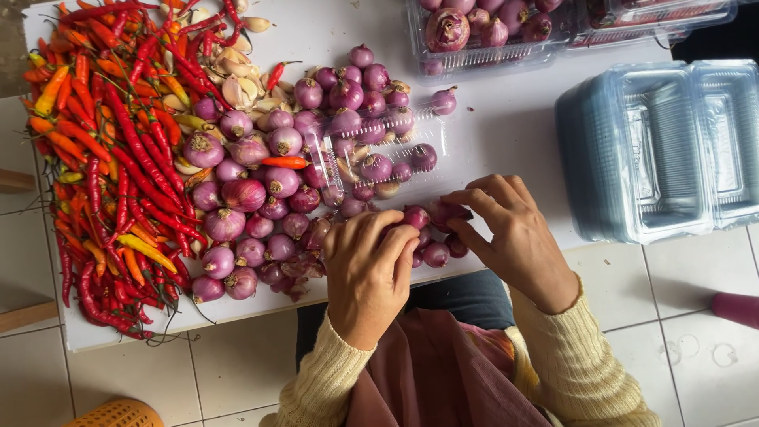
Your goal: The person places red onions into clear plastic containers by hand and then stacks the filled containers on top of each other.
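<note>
White tabletop [506, 134]: chilli heap [111, 158] along the left edge, shallot pile [261, 205] mid-board, stack of clear trays [664, 150] at the right edge, one open clear tray [379, 158] lying mid-board with its long axis running left-right. Both hands sit at the near edge, just in front of that tray. Left hand [368, 273] is curled over a few shallots; right hand [510, 233] pinches one shallot [447, 212] in its fingertips, and it is the nearer hand to the tray.

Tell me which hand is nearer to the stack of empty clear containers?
Right. The right hand lies just left of the stack of empty clear containers; the left hand is farther away, beside the shallots.
</note>
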